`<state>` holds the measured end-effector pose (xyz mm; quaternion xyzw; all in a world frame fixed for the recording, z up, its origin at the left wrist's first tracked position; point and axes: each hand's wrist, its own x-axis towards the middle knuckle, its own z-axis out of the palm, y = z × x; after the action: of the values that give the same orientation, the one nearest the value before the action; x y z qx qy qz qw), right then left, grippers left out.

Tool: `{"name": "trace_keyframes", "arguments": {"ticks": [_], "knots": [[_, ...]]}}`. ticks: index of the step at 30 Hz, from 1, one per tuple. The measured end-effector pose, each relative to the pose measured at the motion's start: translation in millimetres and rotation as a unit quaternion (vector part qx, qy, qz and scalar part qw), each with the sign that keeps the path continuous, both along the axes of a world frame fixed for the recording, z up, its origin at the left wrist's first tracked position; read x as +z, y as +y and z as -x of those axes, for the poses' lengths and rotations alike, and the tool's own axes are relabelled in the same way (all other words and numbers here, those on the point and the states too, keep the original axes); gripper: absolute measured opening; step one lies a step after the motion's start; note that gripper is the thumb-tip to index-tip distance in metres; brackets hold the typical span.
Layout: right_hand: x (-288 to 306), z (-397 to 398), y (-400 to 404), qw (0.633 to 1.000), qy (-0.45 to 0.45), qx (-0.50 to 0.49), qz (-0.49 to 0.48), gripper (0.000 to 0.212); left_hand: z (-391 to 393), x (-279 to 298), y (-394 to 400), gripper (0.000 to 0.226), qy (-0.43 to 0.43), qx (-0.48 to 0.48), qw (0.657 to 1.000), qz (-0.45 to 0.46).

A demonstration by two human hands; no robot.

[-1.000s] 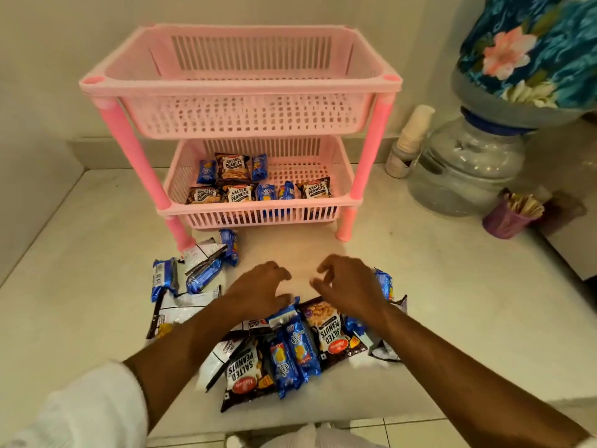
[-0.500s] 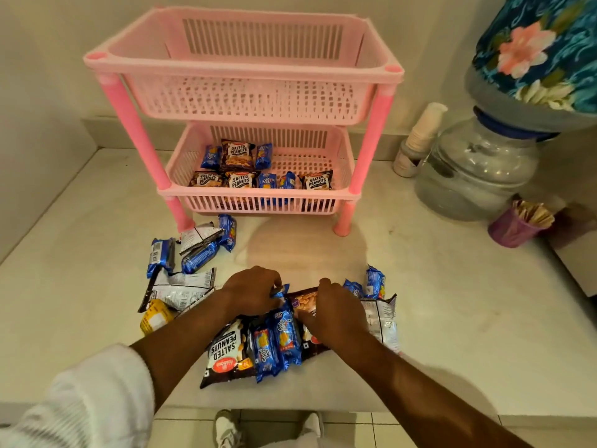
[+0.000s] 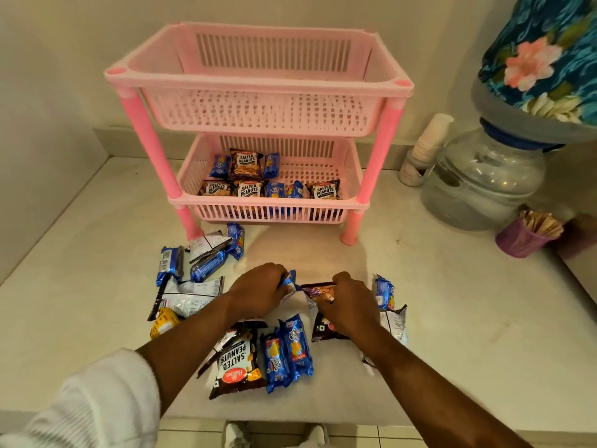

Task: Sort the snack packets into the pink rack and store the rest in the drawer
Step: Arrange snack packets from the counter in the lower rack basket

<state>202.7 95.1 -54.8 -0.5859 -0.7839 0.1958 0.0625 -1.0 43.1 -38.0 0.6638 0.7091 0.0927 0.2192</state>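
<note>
A two-tier pink rack stands at the back of the white counter. Its upper basket looks empty; its lower basket holds several peanut and blue biscuit packets. Loose packets lie on the counter in front. My left hand grips a blue biscuit packet. My right hand grips a dark peanut packet. Below my hands lie a salted peanuts packet and two blue biscuit packets. More blue and silver packets lie to the left.
A clear water dispenser base with a floral-covered bottle stands at the right, next to a stack of paper cups and a purple cup of sticks. Walls close the left and back. The counter's front edge runs near my feet.
Both hands came down onto the pile and closed on packets, then lifted them slightly. The left took a blue biscuit packet, the right a peanut packet.
</note>
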Motion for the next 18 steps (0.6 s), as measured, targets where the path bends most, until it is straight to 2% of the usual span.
{"name": "trace_keyframes", "arguments": {"ticks": [4,6,8,11,14,16,18], "knots": [[19.7,-1.7,6.2,0.991,0.119,-0.054,0.037,0.056,8.1,10.9,10.4,0.029,-0.044,0.022,0.998,-0.029],[32.1,-0.2,9.3,0.974,0.196,-0.084,0.073,0.049,14.0,16.4,15.2,0.03,-0.094,0.039,0.994,-0.037],[45.5,3.2,16.5,0.943,0.286,-0.112,0.13,0.035,19.5,21.7,19.4,0.036,-0.171,0.069,0.982,-0.042],[67.1,11.4,25.5,0.863,0.422,-0.138,0.24,0.007,28.7,29.1,27.4,0.033,-0.284,0.095,0.952,-0.06],[84.5,22.3,30.9,0.784,0.511,-0.156,0.315,0.011,37.0,40.1,39.1,0.025,-0.376,0.141,0.915,-0.044],[93.2,30.3,35.3,0.762,0.541,-0.155,0.322,0.017,38.8,50.5,45.4,0.021,-0.433,0.18,0.883,-0.018],[102.9,39.9,40.8,0.755,0.559,-0.144,0.31,0.018,40.7,61.7,53.9,0.017,-0.506,0.209,0.837,-0.012]]}}
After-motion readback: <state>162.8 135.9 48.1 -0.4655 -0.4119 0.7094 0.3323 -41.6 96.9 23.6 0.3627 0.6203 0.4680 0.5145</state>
